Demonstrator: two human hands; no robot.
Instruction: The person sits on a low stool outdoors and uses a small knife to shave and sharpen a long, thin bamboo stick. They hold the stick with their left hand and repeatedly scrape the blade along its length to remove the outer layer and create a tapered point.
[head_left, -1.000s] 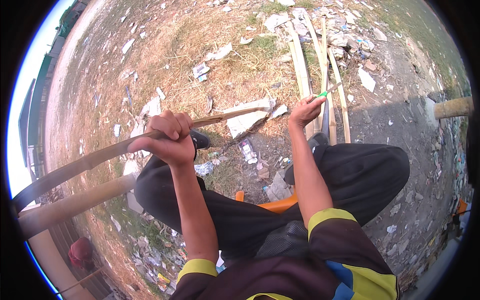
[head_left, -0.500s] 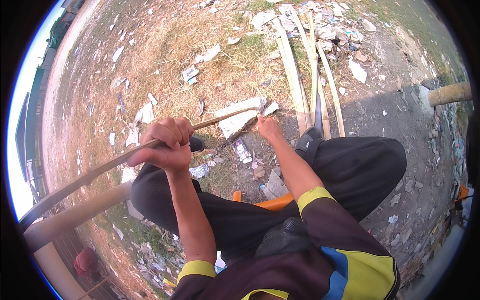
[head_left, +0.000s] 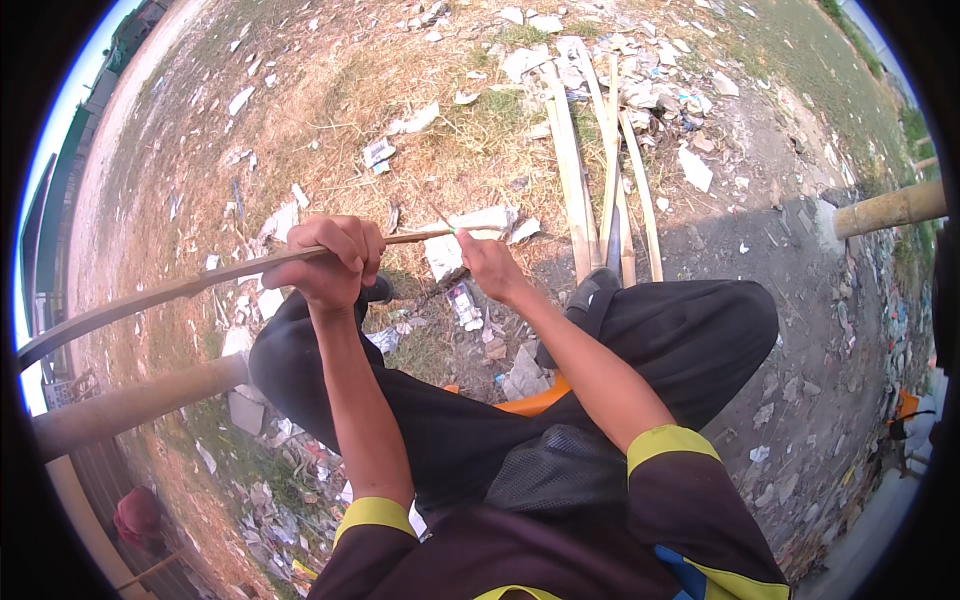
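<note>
My left hand [head_left: 330, 262] is closed around a long, slightly curved bamboo strip [head_left: 185, 287], which runs off to the left edge. The strip's thin end passes to the right, to my right hand [head_left: 487, 266]. My right hand has its fingers closed at that end, just below the strip. A small green spot and a thin pointed sliver show at its fingertips; what it grips is too small to make out. Behind the thin end lies a pale, flat, torn block [head_left: 447, 255] on the ground.
Several pale bamboo strips [head_left: 572, 175] lie ahead, reaching to my right foot. Thick bamboo poles stand out at the left [head_left: 140, 405] and right [head_left: 890, 208]. An orange seat [head_left: 535, 400] shows between my legs. Scraps of litter [head_left: 695, 170] cover dry grass and dirt.
My right hand has moved left along the strip, toward my left hand. My left hand has shifted slightly left and up, still around the strip. The whole view has shifted slightly.
</note>
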